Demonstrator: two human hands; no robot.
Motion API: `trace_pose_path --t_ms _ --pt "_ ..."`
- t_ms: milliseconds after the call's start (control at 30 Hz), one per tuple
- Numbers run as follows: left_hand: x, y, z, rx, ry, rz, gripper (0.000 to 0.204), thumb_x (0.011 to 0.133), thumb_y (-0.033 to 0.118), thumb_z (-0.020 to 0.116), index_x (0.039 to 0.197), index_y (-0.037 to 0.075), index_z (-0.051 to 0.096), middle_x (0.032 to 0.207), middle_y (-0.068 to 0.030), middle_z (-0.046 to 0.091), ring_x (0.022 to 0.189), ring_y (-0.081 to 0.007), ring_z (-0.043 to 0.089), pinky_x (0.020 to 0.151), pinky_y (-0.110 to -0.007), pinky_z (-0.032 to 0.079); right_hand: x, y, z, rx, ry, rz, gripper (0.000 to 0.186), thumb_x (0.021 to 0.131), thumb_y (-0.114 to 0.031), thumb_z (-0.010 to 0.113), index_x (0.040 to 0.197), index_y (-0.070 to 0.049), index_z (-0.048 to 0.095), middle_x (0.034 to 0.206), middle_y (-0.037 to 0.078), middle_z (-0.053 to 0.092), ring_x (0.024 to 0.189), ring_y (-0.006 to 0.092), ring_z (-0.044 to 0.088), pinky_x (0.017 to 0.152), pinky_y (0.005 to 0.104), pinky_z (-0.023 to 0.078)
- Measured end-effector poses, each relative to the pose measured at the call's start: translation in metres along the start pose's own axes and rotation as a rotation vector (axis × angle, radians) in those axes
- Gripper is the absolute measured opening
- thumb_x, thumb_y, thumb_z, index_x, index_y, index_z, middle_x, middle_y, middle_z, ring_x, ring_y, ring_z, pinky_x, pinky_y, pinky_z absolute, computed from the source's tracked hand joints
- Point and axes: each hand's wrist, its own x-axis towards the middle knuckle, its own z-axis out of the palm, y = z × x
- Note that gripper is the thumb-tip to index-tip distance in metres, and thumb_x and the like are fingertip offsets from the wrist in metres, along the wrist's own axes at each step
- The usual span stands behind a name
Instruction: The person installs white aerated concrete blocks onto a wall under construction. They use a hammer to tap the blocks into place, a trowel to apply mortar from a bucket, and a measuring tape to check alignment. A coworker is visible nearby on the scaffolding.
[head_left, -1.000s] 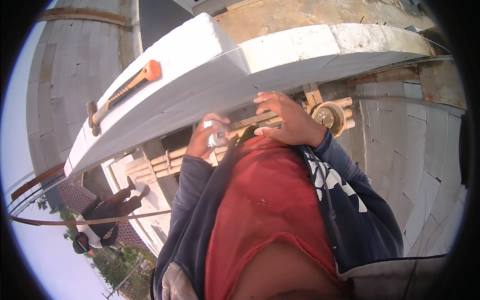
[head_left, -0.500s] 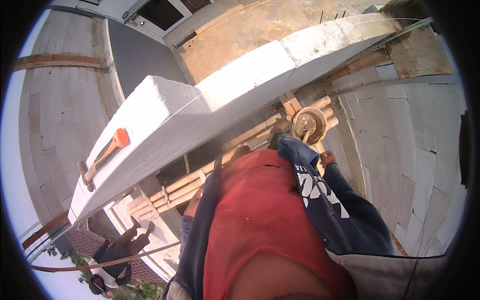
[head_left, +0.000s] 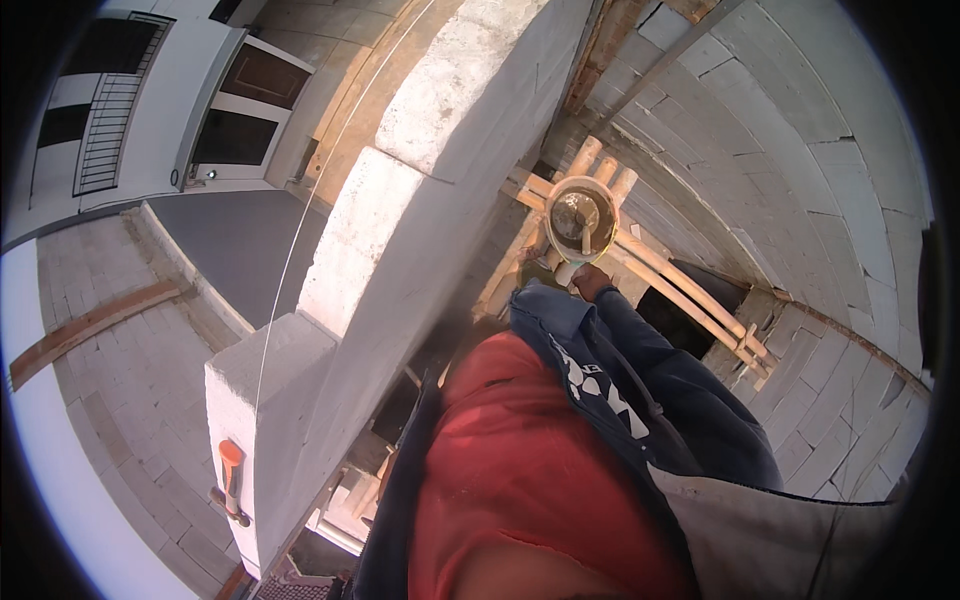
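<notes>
My right hand point(head_left: 592, 281) is just below the rim of a round bucket point(head_left: 614, 222), its fingers curled against something pale that I cannot make out. The bucket holds wet grey-brown mortar, and a wooden-handled tool point(head_left: 587, 238) leans in it. My left hand is not visible; the open dark jacket covers that side. A hammer point(head_left: 231, 482) with an orange grip lies on top of the white block wall point(head_left: 360, 235), far to the left of both arms.
A thin string point(head_left: 318, 195) runs along the wall top. Bamboo poles point(head_left: 690, 300) form a scaffold around the bucket, with dark gaps beneath. A grey block wall point(head_left: 790, 190) rises on the right. Beyond the white wall are a dark grey surface point(head_left: 235, 250) and a building with a door point(head_left: 245, 110).
My view has swung, so the wall runs more steeply and the hammer sits lower. My right hand has come closer to the bucket. My left hand and a person at lower left have left view.
</notes>
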Motion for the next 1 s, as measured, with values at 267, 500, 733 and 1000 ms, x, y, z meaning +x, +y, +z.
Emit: trace_pose_path --t_ms 267,500,733,1000 --pt "0.103 0.06 -0.031 0.264 0.029 -0.012 0.027 0.102 0.014 0.057 0.119 0.0 0.072 0.091 -0.0133 0.079 0.078 -0.0241 0.077 0.074 -0.04 0.06 0.055 0.048 0.025 0.04 0.068 0.207 0.043 0.092 -0.039 0.072 0.121 -0.007 0.071 0.121 0.024 0.074 0.118 0.0432 0.069 0.103 0.0498 0.054" --pt "0.373 0.058 0.138 0.16 -0.215 0.001 0.034 0.107 0.028 0.061 0.128 0.003 0.071 0.11 -0.0143 0.076 0.103 -0.0208 0.072 0.093 -0.036 0.055 0.17 0.078 0.049 0.058 0.151 0.274 0.049 0.093 -0.032 0.071 0.134 -0.007 0.061 0.12 0.026 0.074 0.112 0.043 0.072 0.1 0.047 0.056" --pt "0.655 0.017 0.367 0.017 -0.387 -0.026 0.056 0.105 0.036 0.065 0.147 0.0 0.055 0.123 -0.0131 0.07 0.124 -0.0248 0.064 0.11 -0.036 0.047 0.28 0.13 0.069 -0.451 0.186 0.28 0.04 0.102 -0.023 0.052 0.141 -0.015 0.057 0.128 0.023 0.07 0.131 0.0383 0.055 0.111 0.0505 0.037" --pt "0.735 0.06 0.519 -0.548 -0.431 -0.316 0.057 0.113 0.037 0.054 0.157 0.009 0.031 0.149 -0.0182 0.052 0.135 -0.0357 0.058 0.109 -0.05 0.048 0.296 0.12 0.043 -0.264 0.198 0.301 0.05 0.09 -0.019 0.07 0.135 -0.009 0.052 0.123 0.022 0.058 0.109 0.0373 0.072 0.087 0.05 0.06"
